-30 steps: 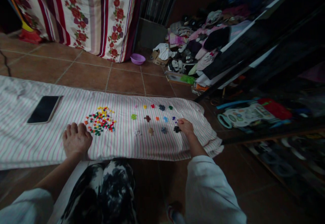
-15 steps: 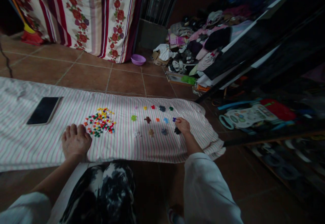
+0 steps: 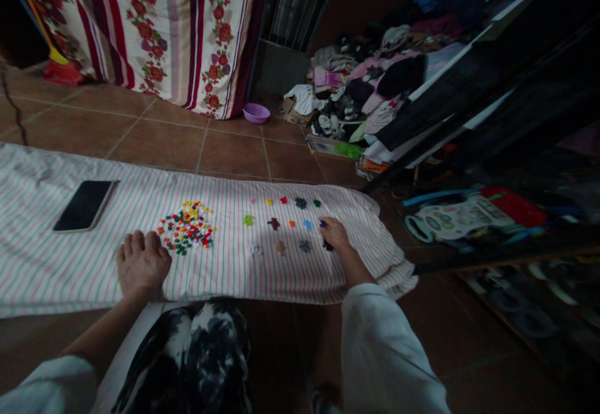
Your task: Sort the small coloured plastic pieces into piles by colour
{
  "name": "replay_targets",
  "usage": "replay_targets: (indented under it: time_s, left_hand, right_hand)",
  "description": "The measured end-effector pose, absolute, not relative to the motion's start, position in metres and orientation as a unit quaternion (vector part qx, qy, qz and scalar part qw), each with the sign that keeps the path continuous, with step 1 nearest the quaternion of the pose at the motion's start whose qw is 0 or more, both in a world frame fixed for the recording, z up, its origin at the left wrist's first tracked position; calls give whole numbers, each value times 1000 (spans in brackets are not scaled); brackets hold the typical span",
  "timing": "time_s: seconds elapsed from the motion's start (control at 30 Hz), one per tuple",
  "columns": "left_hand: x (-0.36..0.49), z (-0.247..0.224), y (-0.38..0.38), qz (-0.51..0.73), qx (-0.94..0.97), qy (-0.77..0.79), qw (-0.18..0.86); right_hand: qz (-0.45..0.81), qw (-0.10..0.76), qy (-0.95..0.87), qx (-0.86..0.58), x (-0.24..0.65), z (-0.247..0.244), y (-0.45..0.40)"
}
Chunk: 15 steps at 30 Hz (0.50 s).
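Room: dim; brown tiled floor [image 3: 164, 132] runs along the far side, and a small piece dropped there could be hard to spot in the shadow.
Floral curtain [image 3: 180, 45]: hangs at far left, well apart from the work.
Clothes heap [image 3: 365, 85]: piled at far right, beyond the cloth.
Striped cloth [image 3: 210, 282]: covers a long low surface; wrinkled at the right end, so a tug or a dragging sleeve could shift everything lying on it.
Phone [image 3: 85, 206]: flat at left, dark screen up.
Left hand [image 3: 143, 264]: rests palm down near the mixed pile, seemingly holding nothing; sliding it farther right could scatter the nearest pieces.
Right hand [image 3: 336, 234]: fingertips gathered at the violet pieces; whether one is pinched, I cannot tell.
Mixed pile [image 3: 193, 229]: many-coloured bits, loosely spread left of the middle.
Sorted clusters: three rows at right, including a brown cluster [image 3: 273, 223]; close spacing could let colours mingle if nudged.
Black cluster [image 3: 327, 246]: partly hidden under the right hand, so the palm might disturb it.
Violet pieces [image 3: 322, 224]: right end of the middle row; a loose pinch could let one skip toward the light-blue cluster [image 3: 307, 224].
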<state>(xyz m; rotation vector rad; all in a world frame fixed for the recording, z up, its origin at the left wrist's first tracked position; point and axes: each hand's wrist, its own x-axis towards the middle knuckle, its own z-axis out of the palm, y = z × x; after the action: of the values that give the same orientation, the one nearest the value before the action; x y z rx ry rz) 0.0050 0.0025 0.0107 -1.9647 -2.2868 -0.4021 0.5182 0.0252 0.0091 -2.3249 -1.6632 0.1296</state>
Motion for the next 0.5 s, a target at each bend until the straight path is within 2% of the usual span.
replay_targets:
  time_s: [0.17, 0.5]
  left_hand:
    - [4, 4, 3, -128, -639, -756, 61]
    - [2, -7, 6, -149, -625, -765, 54]
  right_hand:
    - [25, 119, -568, -814, 517, 6, 29]
    - [30, 131, -549, -825, 517, 20, 31]
